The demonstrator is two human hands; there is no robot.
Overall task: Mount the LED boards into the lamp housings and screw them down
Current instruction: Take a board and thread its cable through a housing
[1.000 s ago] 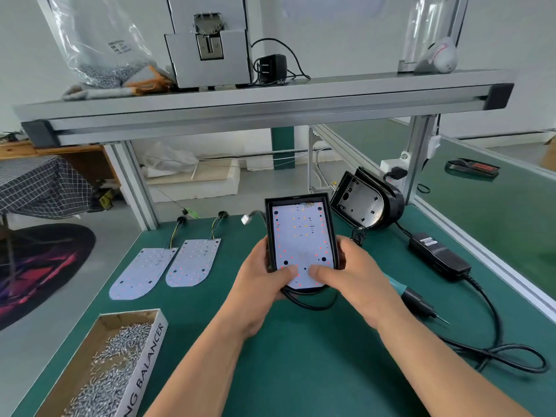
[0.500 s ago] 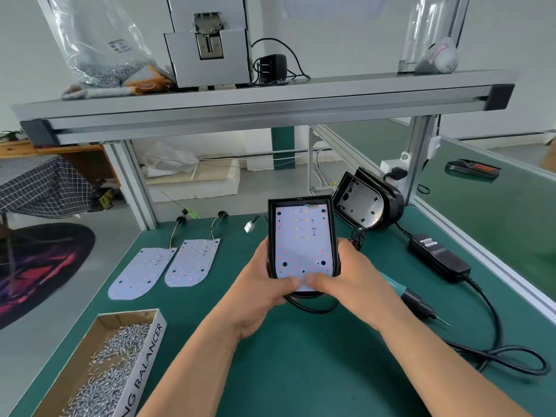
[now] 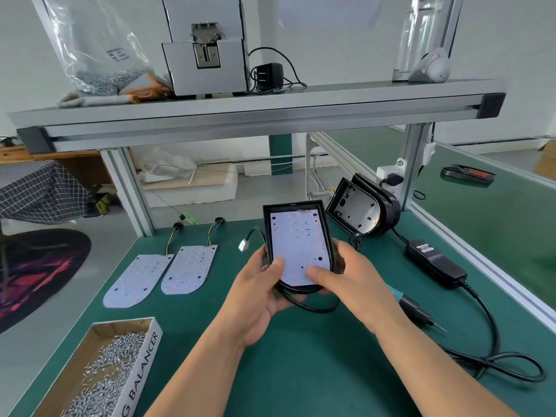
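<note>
A black lamp housing (image 3: 328, 233) is held above the green table, with a white LED board (image 3: 296, 239) lying inside it. My left hand (image 3: 258, 284) grips its lower left side, thumb pressed on the board. My right hand (image 3: 349, 275) grips the lower right side, thumb also on the board. A black cable with a white plug (image 3: 243, 245) hangs from the housing. Two loose LED boards (image 3: 138, 278) (image 3: 189, 269) lie on the table to the left. Another empty housing (image 3: 361, 209) leans at the back right.
A cardboard box of screws (image 3: 105, 374) sits at the front left. An electric screwdriver (image 3: 418, 311) lies right of my hands, its cord (image 3: 493, 356) looping to a black power adapter (image 3: 436, 263). An aluminium shelf (image 3: 255, 109) spans overhead.
Both thumbs have shifted slightly on the lower part of the board, and the housing has moved a little in my hands. The white plug now hangs out to the left.
</note>
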